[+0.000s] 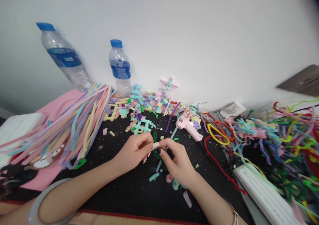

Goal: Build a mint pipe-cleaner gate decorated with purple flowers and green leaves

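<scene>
A dark green pipe cleaner (155, 137) is pinched between my two hands over the black mat. My left hand (136, 150) grips it with thumb and forefinger, the other fingers curled beneath. From the right, my right hand (178, 160) closes thumb and fingertips on the same piece, touching the left fingertips. Part of the pipe cleaner is hidden behind the fingers. Just beyond the hands lies a mint lattice of pipe cleaners (142, 126). A pink glue gun (188, 127) rests to the right, with a pale blue stick (174, 132) extending toward my right hand.
Long pastel pipe cleaners (82, 118) spread over pink paper at left. Two water bottles (120, 68) stand by the wall. Finished pastel shapes (157, 102) crowd the back. A tangle of coloured pipe cleaners (294, 152) and a white power strip (264, 191) occupy the right.
</scene>
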### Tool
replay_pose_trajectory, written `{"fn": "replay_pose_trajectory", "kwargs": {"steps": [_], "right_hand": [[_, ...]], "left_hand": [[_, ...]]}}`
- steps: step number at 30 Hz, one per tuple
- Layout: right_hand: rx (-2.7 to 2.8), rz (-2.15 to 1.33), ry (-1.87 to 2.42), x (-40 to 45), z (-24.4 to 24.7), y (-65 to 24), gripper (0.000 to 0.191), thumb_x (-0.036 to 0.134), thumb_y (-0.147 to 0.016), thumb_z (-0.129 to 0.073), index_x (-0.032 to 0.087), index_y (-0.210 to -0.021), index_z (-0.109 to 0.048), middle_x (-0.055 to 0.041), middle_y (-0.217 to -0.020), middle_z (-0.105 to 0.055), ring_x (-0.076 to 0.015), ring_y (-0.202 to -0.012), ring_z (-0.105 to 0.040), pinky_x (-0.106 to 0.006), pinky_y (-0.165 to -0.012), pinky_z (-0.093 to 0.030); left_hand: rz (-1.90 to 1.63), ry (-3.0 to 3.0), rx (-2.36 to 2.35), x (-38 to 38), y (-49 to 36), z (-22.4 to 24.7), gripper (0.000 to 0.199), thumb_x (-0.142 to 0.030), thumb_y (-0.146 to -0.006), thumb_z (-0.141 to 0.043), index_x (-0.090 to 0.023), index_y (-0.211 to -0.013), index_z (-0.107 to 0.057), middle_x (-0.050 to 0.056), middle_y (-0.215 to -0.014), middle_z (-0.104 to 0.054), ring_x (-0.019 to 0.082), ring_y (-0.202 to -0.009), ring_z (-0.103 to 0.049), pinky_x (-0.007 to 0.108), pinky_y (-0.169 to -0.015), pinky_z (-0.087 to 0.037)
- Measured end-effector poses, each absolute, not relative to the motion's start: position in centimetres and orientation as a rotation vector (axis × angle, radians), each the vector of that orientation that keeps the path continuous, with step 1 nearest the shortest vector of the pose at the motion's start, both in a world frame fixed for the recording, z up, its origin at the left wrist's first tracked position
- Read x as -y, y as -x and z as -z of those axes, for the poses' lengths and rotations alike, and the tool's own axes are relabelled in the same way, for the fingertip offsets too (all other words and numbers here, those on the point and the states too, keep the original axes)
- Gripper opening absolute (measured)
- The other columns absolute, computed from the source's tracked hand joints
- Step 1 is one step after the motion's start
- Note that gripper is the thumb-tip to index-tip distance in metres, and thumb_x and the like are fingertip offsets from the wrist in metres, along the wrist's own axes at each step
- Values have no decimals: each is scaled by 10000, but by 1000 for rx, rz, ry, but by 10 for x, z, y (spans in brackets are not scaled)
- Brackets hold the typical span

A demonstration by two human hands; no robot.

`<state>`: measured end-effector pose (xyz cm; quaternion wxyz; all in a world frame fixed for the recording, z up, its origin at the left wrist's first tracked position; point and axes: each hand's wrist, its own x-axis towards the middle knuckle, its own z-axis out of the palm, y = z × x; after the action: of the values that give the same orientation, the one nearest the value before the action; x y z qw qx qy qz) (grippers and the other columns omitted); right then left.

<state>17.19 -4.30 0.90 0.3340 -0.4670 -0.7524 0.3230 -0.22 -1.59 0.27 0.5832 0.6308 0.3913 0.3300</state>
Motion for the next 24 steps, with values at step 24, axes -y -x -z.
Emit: {"fn": "replay_pose_trajectory", "kwargs": {"steps": [24], "right_hand": [[1718,-1175,1176,39,-7,-172,100,208,-849,-463,188,-753,-481,52,-611,-405,-89,-542,-360,-215,-515,-319]], "left_hand": [[-720,-1495,-849,14,1,-7,235,-349,-892,-478,-161,-758,-523,-61,-609,-419,62,-460,-411,188,-446,-345]]}}
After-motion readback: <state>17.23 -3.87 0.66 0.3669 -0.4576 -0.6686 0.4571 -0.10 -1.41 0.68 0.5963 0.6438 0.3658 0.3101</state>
